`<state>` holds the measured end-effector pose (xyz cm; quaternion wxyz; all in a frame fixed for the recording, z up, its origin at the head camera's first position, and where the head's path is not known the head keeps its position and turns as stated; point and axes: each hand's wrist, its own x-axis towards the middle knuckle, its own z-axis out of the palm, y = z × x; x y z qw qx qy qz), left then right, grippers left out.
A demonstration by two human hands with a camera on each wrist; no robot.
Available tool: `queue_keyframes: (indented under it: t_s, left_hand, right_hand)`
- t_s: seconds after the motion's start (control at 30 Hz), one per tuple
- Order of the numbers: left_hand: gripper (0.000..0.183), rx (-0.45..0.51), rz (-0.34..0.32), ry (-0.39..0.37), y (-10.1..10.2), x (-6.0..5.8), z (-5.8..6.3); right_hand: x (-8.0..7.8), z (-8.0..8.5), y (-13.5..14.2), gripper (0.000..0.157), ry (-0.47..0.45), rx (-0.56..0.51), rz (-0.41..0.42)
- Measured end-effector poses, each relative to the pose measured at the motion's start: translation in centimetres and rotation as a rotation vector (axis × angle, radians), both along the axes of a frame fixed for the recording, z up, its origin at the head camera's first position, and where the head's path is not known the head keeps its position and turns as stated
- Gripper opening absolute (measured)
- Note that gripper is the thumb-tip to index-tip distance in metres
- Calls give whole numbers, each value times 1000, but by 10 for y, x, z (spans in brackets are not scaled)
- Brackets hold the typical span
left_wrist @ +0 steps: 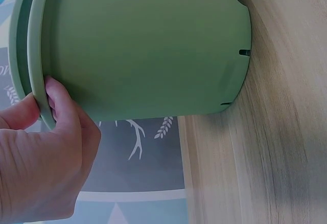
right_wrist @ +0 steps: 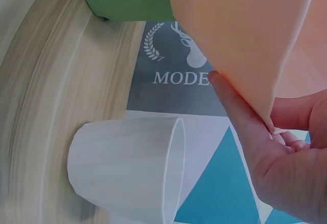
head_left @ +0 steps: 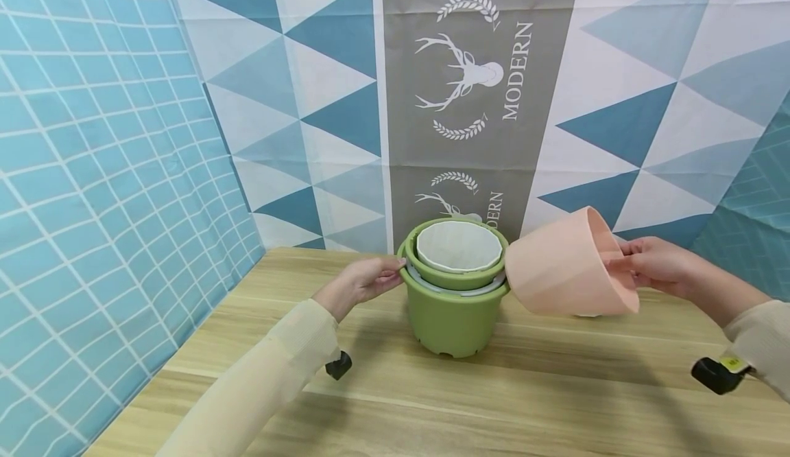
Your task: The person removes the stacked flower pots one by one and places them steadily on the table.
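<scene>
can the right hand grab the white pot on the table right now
Probably not: the right hand holds the pink pot, which hides most of the white pot in the head view.

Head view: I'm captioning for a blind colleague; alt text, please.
A person's right hand holds a tilted pink pot beside a green pot, whose rim the left hand pinches. Other pots nest inside the green one, a white pot innermost; behind the wooden table hangs a patterned backdrop.
</scene>
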<state>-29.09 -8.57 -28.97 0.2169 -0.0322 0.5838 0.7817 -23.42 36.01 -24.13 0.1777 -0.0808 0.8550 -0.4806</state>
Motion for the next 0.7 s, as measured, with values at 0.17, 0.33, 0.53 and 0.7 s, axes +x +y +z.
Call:
queue_keyframes:
  t_s: [0.17, 0.33, 0.53, 0.7]
  left_hand:
    - [17, -6, -2, 4, 0, 0, -1]
    - [22, -13, 5, 0, 0, 0, -3]
    - [20, -16, 8, -4, 0, -1, -4]
    - [15, -20, 4, -2, 1, 0, -4]
  right_hand:
    - [1, -3, 3, 28, 9, 8, 16]
    - [5, -4, 4, 24, 31, 62, 72]
    - [7, -5, 3, 19, 49, 151, 34]
    - [9, -6, 6, 28, 51, 181, 14]
